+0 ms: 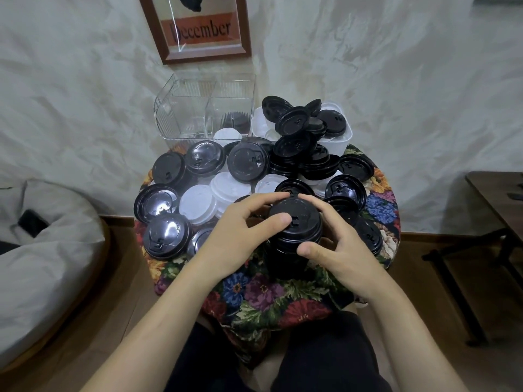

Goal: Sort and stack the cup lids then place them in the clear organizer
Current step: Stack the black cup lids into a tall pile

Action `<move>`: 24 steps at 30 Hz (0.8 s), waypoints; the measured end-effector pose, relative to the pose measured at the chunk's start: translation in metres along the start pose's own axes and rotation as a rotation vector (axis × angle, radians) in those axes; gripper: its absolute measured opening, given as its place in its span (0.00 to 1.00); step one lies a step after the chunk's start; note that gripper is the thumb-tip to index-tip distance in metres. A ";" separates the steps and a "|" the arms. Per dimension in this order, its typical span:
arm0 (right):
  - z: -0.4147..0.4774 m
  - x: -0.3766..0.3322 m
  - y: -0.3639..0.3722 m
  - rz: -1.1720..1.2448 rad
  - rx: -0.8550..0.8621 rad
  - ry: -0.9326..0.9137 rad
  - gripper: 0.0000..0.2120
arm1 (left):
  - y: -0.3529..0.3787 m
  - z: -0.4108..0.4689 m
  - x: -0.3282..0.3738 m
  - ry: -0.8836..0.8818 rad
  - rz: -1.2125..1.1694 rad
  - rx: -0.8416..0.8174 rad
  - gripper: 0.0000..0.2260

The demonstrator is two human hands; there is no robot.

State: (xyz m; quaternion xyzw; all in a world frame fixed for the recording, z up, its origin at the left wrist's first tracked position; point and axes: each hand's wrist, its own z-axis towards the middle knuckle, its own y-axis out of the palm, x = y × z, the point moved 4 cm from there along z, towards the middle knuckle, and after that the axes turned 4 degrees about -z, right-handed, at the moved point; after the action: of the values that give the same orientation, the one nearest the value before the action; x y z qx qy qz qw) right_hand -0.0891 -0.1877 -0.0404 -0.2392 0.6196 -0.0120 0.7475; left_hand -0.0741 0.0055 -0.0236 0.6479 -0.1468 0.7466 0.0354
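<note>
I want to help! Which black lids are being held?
The tall stack of black lids at the front, gripped by the left hand and right hand; the rest lie unheld.

The left grip [235,236] and right grip [336,244] cover both sides of the stack of black lids [294,239] by the worktop's near edge, and its dark lower part hides how many lids it has. At the far edge a dark shape [236,120] shows blurry through the clear organizer [181,114], maybe inside it or behind it, and loose black lids [293,123] cover most of the white tub [345,140] at the far right corner. The top edge cuts off the framed picture [198,32] on the wall.
</note>
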 end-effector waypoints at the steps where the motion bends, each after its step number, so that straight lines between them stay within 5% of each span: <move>1: 0.000 0.000 0.001 0.004 0.004 -0.002 0.42 | 0.000 0.000 0.000 0.004 0.006 0.010 0.21; 7: 0.000 0.002 0.002 0.006 0.010 -0.001 0.36 | 0.002 0.000 0.000 0.005 0.024 -0.026 0.22; 12: 0.000 0.001 0.001 0.007 0.010 -0.001 0.33 | 0.006 -0.008 -0.009 -0.051 0.051 -0.189 0.37; 24: 0.001 -0.001 -0.001 0.018 -0.001 -0.004 0.32 | 0.007 -0.010 -0.019 -0.042 0.055 -0.089 0.39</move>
State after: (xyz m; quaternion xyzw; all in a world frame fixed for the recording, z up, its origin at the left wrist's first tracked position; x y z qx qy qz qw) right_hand -0.0878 -0.1877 -0.0392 -0.2341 0.6202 -0.0047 0.7487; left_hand -0.0828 0.0039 -0.0448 0.6570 -0.1983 0.7262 0.0404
